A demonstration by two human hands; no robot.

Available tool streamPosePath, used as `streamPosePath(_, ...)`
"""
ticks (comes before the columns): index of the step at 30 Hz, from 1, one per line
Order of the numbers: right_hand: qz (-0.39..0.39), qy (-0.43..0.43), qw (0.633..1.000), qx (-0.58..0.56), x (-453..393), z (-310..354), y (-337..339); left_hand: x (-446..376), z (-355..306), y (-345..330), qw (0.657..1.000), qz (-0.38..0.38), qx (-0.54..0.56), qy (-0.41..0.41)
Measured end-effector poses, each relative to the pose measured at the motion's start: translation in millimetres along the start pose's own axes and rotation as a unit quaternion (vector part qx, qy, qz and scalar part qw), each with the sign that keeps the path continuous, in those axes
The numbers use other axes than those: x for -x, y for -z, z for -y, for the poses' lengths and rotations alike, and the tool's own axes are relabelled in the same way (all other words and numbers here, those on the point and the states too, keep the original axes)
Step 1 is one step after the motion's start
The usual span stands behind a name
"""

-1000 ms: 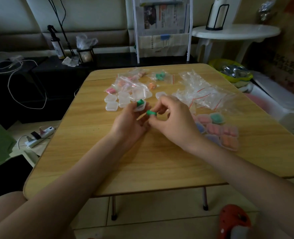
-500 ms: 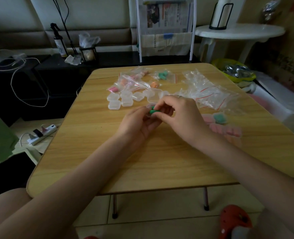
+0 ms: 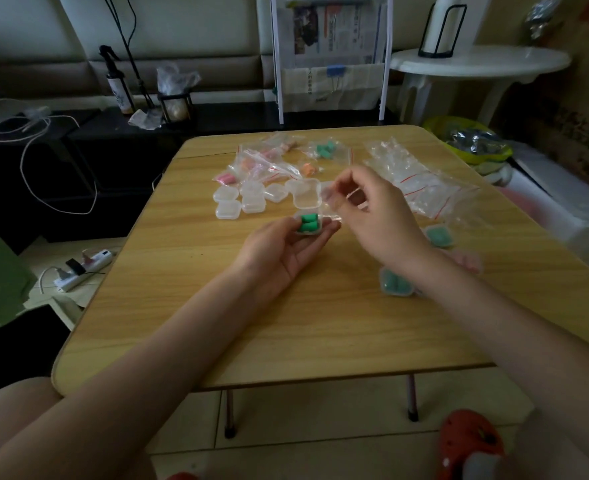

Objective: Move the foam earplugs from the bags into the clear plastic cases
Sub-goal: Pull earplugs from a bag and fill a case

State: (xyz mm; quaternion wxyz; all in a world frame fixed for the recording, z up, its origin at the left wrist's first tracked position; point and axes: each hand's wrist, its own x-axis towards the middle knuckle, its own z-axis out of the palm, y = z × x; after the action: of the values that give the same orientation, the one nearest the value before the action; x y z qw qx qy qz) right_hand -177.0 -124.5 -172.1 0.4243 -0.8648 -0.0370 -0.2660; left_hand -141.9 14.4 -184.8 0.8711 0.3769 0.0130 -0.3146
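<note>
A: Table margins?
B: The wooden folding table (image 3: 320,323) has bare surface along its near edge; the items sit toward the far half.
A: Legible text?
B: Newspaper (image 3: 334,32) print in the white rack is too small to read.
A: Containers?
B: The left hand (image 3: 279,251) grips a small clear plastic case (image 3: 308,213), lid up, holding two green foam earplugs (image 3: 309,225). The right hand (image 3: 372,216) pinches the lid, fingers curled. Empty clear cases (image 3: 248,199) lie behind; zip bags of earplugs (image 3: 327,150) lie farther back.
</note>
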Motion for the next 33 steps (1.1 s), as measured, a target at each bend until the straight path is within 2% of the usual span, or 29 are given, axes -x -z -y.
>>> streamPosePath(2, 0.001, -0.018, 1.000, 0.009, -2, -2, 1, 0, 0, 0, 1.000, 0.004, -0.008, 0.005)
streamPosePath(6, 0.119, -0.050, 0.992, -0.006, -3, -8, 1, -1, 0, 2, 0.999, 0.015, -0.032, 0.021)
streamPosePath(10, 0.075, -0.014, 0.996, -0.053, 0, -5, -1, -2, -3, 4, 0.999, 0.005, -0.014, 0.034)
streamPosePath(12, 0.089, 0.003, 0.994, -0.059, 0, -3, 0, -2, -4, 5, 0.999, 0.010, -0.008, 0.033)
streamPosePath(16, 0.147, 0.034, 0.987, 0.059, 3, -4, -1, -1, -3, 6, 0.998, 0.030, -0.033, 0.039)
streamPosePath(19, 0.123, 0.064, 0.984, 0.112, 3, -3, -2, 0, -2, 6, 0.998, 0.014, -0.050, 0.035)
streamPosePath(22, 0.085, 0.060, 0.986, 0.133, 3, -3, -1, 0, -1, 4, 0.998, 0.006, -0.053, 0.035)
streamPosePath(25, 0.091, 0.057, 0.984, 0.139, 3, -4, 0, 0, 0, 2, 0.997, 0.004, -0.079, 0.027)
streamPosePath(29, 0.160, 0.044, 0.976, 0.140, -3, -2, 8, 2, 1, 5, 0.994, 0.020, -0.104, 0.017)
streamPosePath(31, 0.219, 0.007, 0.972, 0.082, -5, -2, 14, 3, 0, 6, 0.994, 0.032, -0.108, 0.010)
streamPosePath(33, 0.242, -0.016, 0.969, 0.038, -5, -3, 20, 5, 0, 3, 0.992, 0.035, -0.121, -0.001)
